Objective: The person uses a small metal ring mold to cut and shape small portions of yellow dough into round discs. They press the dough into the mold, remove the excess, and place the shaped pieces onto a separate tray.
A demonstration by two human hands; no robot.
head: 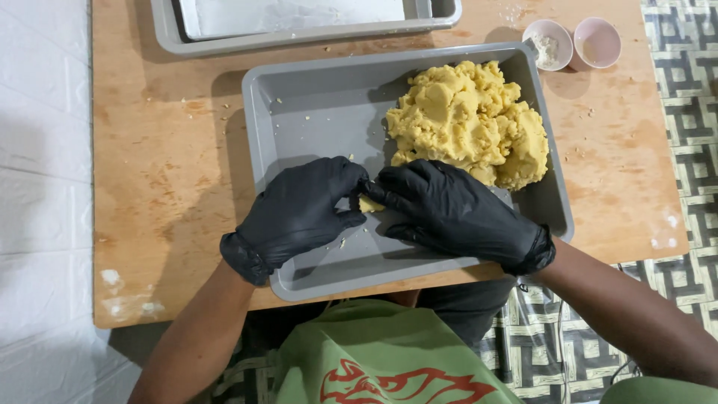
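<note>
A grey rectangular tray lies on a low wooden table. A big heap of yellow dough fills its far right part. Both my hands wear black gloves and meet over the tray's near middle. My left hand and my right hand pinch a small piece of yellow dough between their fingertips. Most of that piece is hidden by the fingers. A few crumbs dot the tray's bare floor.
A second grey tray lined with white paper sits at the table's far edge. Two small bowls stand at the far right. A white wall runs along the left and a patterned mat covers the floor on the right. My green apron shows below.
</note>
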